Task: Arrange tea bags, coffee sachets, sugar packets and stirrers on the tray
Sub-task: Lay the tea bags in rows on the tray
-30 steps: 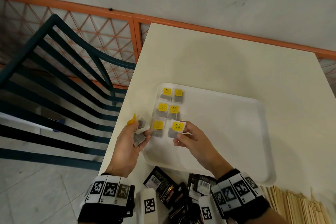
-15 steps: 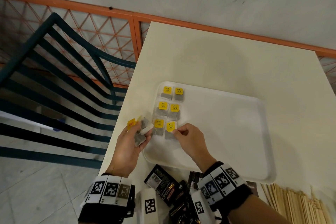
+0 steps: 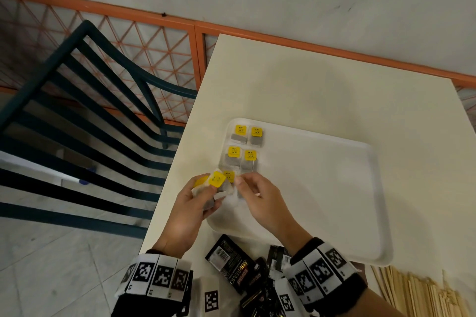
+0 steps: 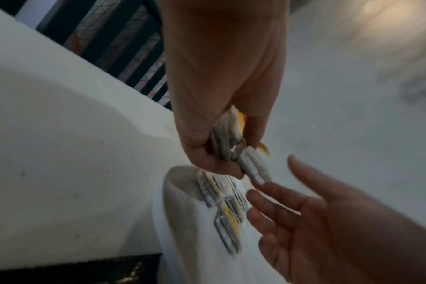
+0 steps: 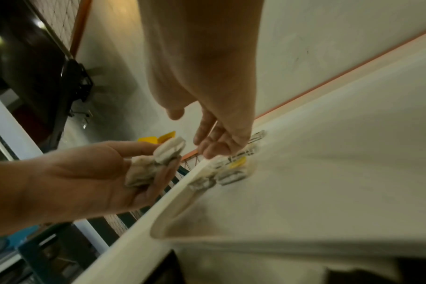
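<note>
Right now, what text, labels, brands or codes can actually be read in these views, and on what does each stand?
"SUPREMO": on the black coffee sachet lying on the table before the tray.
A barcode on that sachet: digits too small to read.
Second red word beside "SUPREMO": not surely legible.
Yellow tea bag tags: a dark round logo, its lettering too small.
Wristbands: square black-and-white marker codes, no words.
Both wrist views: nothing readable.

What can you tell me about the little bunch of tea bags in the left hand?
The bunch of tea bags is a small stack of soft whitish paper pouches with dark tea showing through, each with a square yellow tag. The left hand grips them between thumb and fingers, held up just off the tray's near left corner, over the table edge. The tags stick up at the top. The right hand reaches toward them, fingers relaxed.
</note>
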Motion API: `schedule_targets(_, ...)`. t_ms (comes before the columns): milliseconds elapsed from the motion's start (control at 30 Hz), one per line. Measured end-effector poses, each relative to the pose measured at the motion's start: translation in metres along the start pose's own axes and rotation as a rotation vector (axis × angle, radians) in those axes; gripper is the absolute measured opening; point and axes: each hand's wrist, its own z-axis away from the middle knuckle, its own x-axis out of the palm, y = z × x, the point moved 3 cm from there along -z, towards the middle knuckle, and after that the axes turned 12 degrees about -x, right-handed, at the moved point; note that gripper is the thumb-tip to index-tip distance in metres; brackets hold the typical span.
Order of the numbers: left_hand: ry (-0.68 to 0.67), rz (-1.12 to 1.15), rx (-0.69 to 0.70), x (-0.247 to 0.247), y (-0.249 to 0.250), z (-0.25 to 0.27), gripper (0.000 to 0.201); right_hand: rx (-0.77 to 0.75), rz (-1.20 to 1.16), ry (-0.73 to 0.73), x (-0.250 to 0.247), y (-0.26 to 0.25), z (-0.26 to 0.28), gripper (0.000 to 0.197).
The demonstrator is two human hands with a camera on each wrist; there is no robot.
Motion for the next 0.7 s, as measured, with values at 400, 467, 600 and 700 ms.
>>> schedule_targets(400,-0.058,-0.180,0.036,0.005,0.006,0.010,0.019,0.139,-0.248,-0.041,0.001,-0.003,0.003,0.019)
schedule_targets(467,-0.024,-0.186,0.051,0.005,0.004,0.009,0.017,0.130,-0.313,-0.075,0.003,-0.004,0.007,0.012)
schedule_targets(600,0.054,-0.120,0.057,-0.002,0.000,0.008,0.013,0.171,-0.445,-0.120,0.009,-0.001,0.015,0.007)
schedule_targets(700,0.159,-0.008,0.018,-0.015,-0.006,0.006,0.017,0.213,-0.387,-0.126,0.015,0.006,0.016,0.007)
